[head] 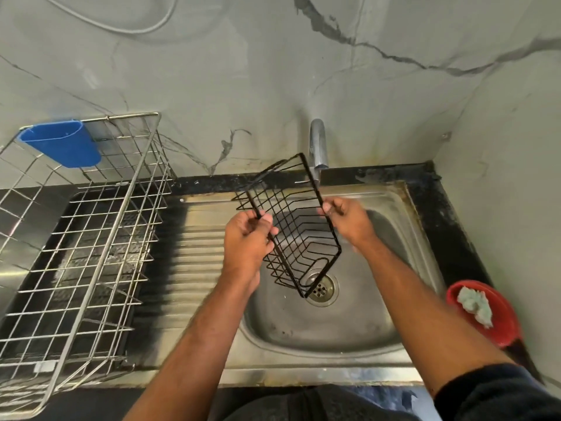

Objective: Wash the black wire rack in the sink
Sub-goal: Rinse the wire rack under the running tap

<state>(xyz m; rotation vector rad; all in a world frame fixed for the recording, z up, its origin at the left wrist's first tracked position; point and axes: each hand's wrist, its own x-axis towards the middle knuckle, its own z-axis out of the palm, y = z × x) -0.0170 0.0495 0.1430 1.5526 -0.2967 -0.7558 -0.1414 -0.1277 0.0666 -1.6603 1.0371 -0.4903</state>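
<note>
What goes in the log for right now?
left hand: grips black wire rack | right hand: grips rack | over sink

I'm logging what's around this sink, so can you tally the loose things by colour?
Black: 1, the wire rack held over the sink
Silver: 1, the big wire basket
Blue: 1, the cup hung on that basket
Red: 1, the bowl
Pale: 1, the cloth in the bowl
Total: 5
</note>
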